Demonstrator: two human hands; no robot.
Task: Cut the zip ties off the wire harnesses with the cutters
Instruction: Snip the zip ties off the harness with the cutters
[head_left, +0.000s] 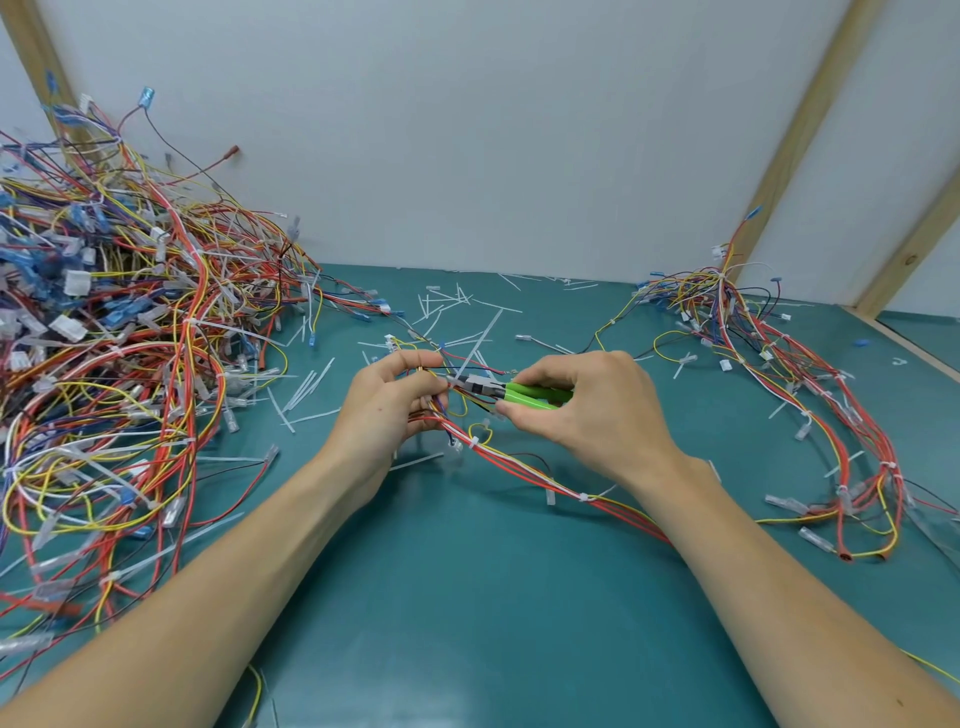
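A teal surface (467, 597) backed by a pale wall carries the work. The green-handled cutters (511, 393) are held in the right hand (582, 410), whose grip is curled round the handles, with the nose set at a white zip tie (453, 383) just beside the left fingertips. The left hand (387, 410) is clamped on the wire harness (519, 462), which is pinched just above the surface and trails back under the right forearm.

For a clean cut, the nose is best slid under the tie alone, wires kept outside the blades; whether any wire lies between them cannot be told. The harness is best held taut.

Cut tie offcuts (447, 306) are scattered beyond; a large heap of harnesses (104, 322) lies left, a smaller bundle (779, 364) right.
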